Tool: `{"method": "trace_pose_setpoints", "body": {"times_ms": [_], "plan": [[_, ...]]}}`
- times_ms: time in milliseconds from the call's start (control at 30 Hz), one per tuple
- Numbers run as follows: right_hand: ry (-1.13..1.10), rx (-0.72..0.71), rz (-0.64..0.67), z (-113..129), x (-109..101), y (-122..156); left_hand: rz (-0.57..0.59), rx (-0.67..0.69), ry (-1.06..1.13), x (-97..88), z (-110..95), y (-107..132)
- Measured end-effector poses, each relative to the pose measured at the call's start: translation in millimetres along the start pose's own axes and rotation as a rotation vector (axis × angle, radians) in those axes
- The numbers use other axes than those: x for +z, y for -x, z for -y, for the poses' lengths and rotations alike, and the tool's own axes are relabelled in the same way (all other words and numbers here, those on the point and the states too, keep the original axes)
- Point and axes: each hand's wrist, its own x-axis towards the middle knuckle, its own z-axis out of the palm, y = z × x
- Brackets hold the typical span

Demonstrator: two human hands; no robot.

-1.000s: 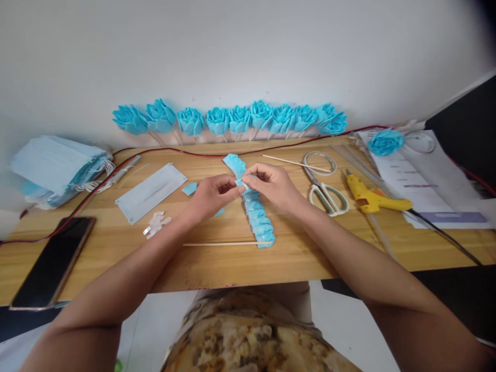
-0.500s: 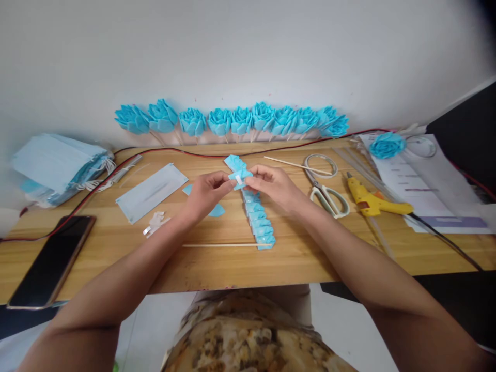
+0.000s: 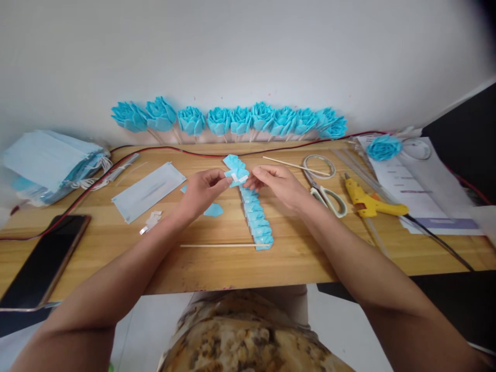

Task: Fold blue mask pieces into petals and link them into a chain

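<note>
My left hand (image 3: pixel 207 191) pinches a blue petal (image 3: pixel 237 177) between thumb and fingers, and white strips of tape show on the petal's face. Just to its right is my right hand (image 3: pixel 273 183), thumb and fingers pinched together beside a white bit of the tape; whatever they hold is too small to make out. Under the hands runs a row of overlapping blue petals (image 3: pixel 256 214), reaching from the far side toward the table's front. Loose blue petals (image 3: pixel 213 210) lie by my left hand, one partly hidden. A thin wooden stick (image 3: pixel 217 246) lies against the row's near end.
Blue flowers on sticks (image 3: pixel 191 120) line the wall. Left are a mask stack (image 3: pixel 50 160), a flat mask (image 3: pixel 149 191), white scraps (image 3: pixel 152 222) and a phone (image 3: pixel 44 263). Right are scissors (image 3: pixel 329 201), a tape roll (image 3: pixel 329 161), a yellow glue gun (image 3: pixel 372 204) and a finished flower (image 3: pixel 383 148).
My right fingers have drawn a little away from the petal to the right. The petal stays in my left hand, and a second white bit shows at its right edge. The view has shifted slightly.
</note>
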Motion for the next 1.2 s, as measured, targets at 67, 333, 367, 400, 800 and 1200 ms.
{"method": "trace_pose_setpoints", "body": {"times_ms": [67,333,367,400,800,1200], "plan": [[-0.004,0.003,0.004,-0.1,-0.7,0.0,-0.014,0.003,0.000,-0.2,0.6,-0.7],[0.040,-0.019,-0.002,3.6,4.4,2.8,-0.053,0.005,0.002,0.4,3.1,-2.3],[0.040,-0.021,-0.003,4.5,5.4,3.3,-0.058,0.005,0.009,0.4,3.8,-2.7],[0.040,-0.024,-0.006,5.2,6.3,3.7,-0.059,0.006,0.019,0.4,4.6,-3.1],[0.168,-0.112,-0.272,11.3,19.5,7.3,-0.204,0.215,-0.077,11.6,-8.2,11.5],[0.279,-0.200,-0.377,10.7,29.0,9.6,-0.203,0.378,-0.265,18.1,-2.5,15.4]]}}
